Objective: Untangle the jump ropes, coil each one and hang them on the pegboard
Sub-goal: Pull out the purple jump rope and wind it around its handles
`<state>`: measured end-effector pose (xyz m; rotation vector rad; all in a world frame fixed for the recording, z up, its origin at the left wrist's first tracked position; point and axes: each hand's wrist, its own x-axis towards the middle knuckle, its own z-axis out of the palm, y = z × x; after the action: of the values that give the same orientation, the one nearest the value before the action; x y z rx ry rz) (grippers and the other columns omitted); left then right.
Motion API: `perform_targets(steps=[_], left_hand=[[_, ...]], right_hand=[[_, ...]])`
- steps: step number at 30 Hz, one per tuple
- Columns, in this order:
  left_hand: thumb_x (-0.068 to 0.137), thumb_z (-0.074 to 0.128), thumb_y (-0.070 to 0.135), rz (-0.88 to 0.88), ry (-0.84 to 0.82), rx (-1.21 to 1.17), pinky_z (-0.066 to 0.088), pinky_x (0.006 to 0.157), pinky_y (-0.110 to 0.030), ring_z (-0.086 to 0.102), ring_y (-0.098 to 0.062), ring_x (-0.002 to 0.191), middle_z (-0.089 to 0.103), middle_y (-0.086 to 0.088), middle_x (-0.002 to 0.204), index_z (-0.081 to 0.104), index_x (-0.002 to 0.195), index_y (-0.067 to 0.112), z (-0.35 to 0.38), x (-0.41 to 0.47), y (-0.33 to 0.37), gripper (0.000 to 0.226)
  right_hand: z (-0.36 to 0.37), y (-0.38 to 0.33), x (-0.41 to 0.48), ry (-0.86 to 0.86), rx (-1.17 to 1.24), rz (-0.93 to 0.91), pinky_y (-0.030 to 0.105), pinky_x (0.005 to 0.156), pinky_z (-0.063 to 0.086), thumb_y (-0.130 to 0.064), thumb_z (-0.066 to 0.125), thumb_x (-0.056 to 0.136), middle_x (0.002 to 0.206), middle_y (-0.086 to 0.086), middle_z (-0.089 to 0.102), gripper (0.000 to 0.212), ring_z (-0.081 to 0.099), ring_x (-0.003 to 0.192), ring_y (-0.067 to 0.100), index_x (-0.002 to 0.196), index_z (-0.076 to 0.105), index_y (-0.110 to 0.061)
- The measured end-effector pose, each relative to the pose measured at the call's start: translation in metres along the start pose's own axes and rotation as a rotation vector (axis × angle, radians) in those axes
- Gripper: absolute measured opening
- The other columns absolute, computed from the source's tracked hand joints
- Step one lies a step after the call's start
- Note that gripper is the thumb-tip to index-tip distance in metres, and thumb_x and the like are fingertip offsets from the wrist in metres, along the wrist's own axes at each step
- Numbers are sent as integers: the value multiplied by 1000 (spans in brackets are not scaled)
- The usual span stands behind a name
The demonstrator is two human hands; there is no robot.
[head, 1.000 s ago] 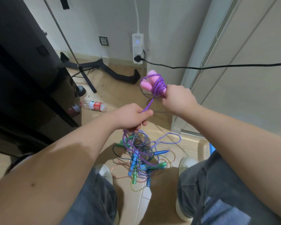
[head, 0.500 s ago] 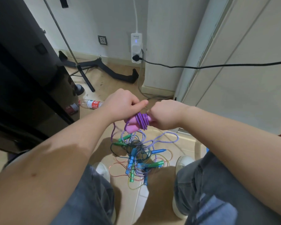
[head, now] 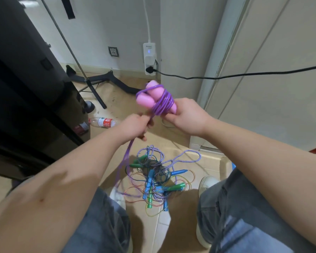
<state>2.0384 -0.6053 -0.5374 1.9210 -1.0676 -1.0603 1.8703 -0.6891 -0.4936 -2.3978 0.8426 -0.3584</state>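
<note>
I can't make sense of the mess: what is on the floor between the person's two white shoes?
In the head view, a tangled pile of jump ropes with blue and green handles lies between the left shoe and right shoe.

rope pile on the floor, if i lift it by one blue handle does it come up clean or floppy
Probably floppy: the cords in the rope pile lie in loose loops. Likely the rest drags along, since several ropes cross around the blue handle. It looks light: thin cords, small handles.
</note>
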Motion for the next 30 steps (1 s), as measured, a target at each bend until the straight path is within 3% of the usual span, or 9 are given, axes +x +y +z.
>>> perform_targets(steps=[3, 8, 11, 16, 19, 22, 26, 27, 30], left_hand=[[103, 30, 55, -45, -120, 173, 38, 42, -23, 38, -15, 47, 44, -2, 58, 65, 79, 13, 12, -10, 1, 59], [106, 36, 40, 193, -183, 553, 34, 45, -15, 47, -12, 56, 52, 4, 64, 68, 87, 21, 18, -22, 16, 42], [103, 39, 47, 419, -66, 843, 40, 59, -28, 51, -7, 61, 54, 8, 60, 69, 80, 24, 6, -21, 19, 44], [83, 35, 79, 630, 59, 1241, 27, 51, -28, 55, -19, 75, 61, 4, 73, 63, 78, 23, -18, -7, 19, 63], [82, 21, 83, 561, 97, 1184, 25, 49, -29, 55, -21, 69, 60, 0, 68, 58, 67, 18, -30, 4, 11, 76], [94, 26, 71, 367, 80, 858, 34, 53, -33, 48, -22, 58, 52, -1, 54, 49, 56, 16, -32, 3, 3, 71], [102, 51, 13, 94, 80, 181, 43, 50, -10, 46, -12, 66, 47, 5, 70, 45, 69, 22, -21, -3, 7, 35], [100, 50, 5, 115, 86, 197, 40, 49, -8, 44, -11, 66, 44, 5, 71, 43, 70, 24, -17, -4, 6, 36], [103, 37, 26, 187, 60, 378, 35, 59, -29, 48, -20, 64, 52, 3, 66, 54, 71, 20, -6, 0, -1, 37]], right_hand=[[-3, 18, 13, 82, -125, 229, 35, 69, 45, -32, 59, 91, 82, 8, 59, 17, 59, 82, 34, 84, 58, -16], [5, 31, 3, -148, -503, 358, 34, 71, 42, -23, 52, 93, 95, 10, 58, 8, 55, 84, 34, 99, 55, -18], [17, 24, -3, -286, -677, 247, 34, 69, 43, -17, 51, 93, 93, 6, 57, 17, 55, 83, 31, 106, 61, -17], [38, 7, -15, -549, -772, -119, 32, 65, 41, -25, 49, 96, 81, 1, 53, 7, 53, 74, 30, 90, 54, -24], [36, 3, -14, -517, -672, -270, 31, 64, 36, -32, 51, 95, 66, -5, 41, 13, 48, 65, 27, 85, 48, -24], [31, -5, -13, -463, -416, -297, 31, 61, 32, -33, 59, 94, 60, -8, 42, 24, 45, 64, 26, 76, 46, -23], [24, -5, -6, -274, 39, -64, 27, 61, 43, -29, 69, 87, 64, -1, 56, 23, 49, 64, 21, 71, 57, -17], [22, -3, -3, -215, 99, -13, 30, 62, 43, -28, 69, 86, 63, 0, 55, 23, 47, 62, 19, 71, 58, -15], [18, 5, 7, -59, 133, 128, 31, 57, 36, -26, 67, 86, 59, -1, 46, 31, 40, 59, 21, 63, 49, -15]])
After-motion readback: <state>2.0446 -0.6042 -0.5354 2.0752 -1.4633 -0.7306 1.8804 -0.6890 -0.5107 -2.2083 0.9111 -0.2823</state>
